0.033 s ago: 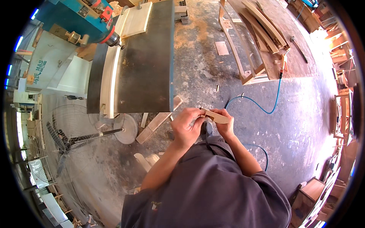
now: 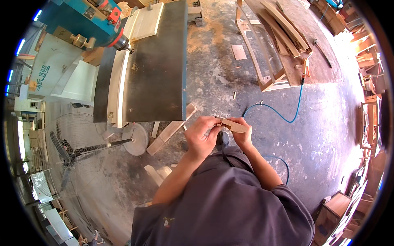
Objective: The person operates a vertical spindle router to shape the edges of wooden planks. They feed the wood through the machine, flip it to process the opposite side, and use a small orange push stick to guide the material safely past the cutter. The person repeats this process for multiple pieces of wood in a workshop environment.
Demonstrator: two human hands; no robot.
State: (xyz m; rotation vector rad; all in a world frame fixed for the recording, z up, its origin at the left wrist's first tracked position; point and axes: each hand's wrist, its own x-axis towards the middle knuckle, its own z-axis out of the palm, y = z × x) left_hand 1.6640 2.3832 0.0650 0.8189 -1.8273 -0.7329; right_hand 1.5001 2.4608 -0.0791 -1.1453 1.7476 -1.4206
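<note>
In front of my body I hold a small light-brown wooden block with a stepped or notched left end. The thumb and fingers of my left hand pinch it at that end. My right hand grips the other end, its fingers mostly hidden behind the wood. To the left, a teal drilling machine points its chuck over a dark worktable. A long pale wooden strip lies along that table, with a flat wooden board at its far end.
A pedestal fan stands at the left. Planks lie on the floor below the machine table. On the right, curved wooden pieces and an air gun rest on a workbench. A blue hose trails onto the floor.
</note>
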